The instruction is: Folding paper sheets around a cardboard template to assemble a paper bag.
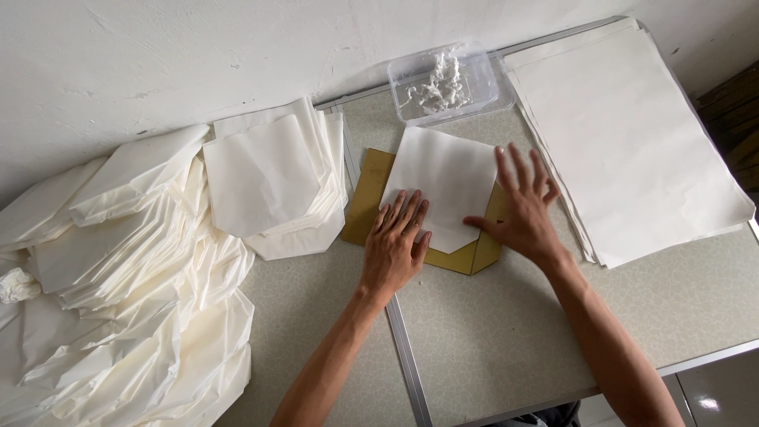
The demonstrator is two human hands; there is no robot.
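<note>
Because both hands lie flat with fingers spread — the left hand (395,245) on the near-left corner of the folded white sheet (443,186), the right hand (518,209) on its right edge, neither gripping — the sheet could slide off the yellow-brown template (371,202) beneath it and crease crooked. It sits mid-table, near a clear tub of white paste (443,83); a stray fingertip might smear it. Around lie a speckled grey table (506,332) with metal seams, a white plaster wall (158,55), flat sheets (632,134) right and folded stacks (269,182) left.
</note>
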